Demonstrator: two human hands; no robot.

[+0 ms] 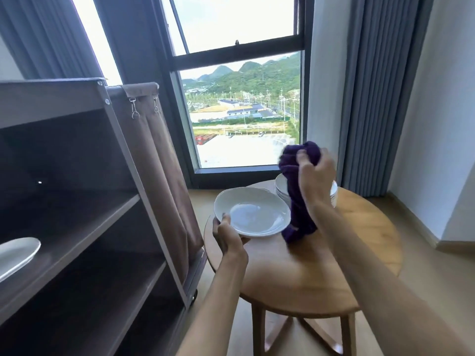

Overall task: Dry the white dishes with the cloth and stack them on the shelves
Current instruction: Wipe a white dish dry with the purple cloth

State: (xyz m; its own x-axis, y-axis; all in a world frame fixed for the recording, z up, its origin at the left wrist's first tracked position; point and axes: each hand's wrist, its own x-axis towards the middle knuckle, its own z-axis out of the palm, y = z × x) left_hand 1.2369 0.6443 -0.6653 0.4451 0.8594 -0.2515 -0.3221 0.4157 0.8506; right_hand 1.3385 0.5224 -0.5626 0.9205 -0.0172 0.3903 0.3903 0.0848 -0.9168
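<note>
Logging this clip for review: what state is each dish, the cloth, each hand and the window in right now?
White dish: held above the round table, tilted.
Purple cloth: bunched, hanging.
Left hand: grips the dish's rim.
Right hand: grips the cloth.
Dish stack: on the table.
Shelf dish: already placed.
Upper window sash: tilted open.

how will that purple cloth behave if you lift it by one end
Probably floppy: the cloth hangs limp from the right hand, bunched above and trailing beside the bowl. It looks soft and light, so it should drape and sway rather than hold shape.
</note>
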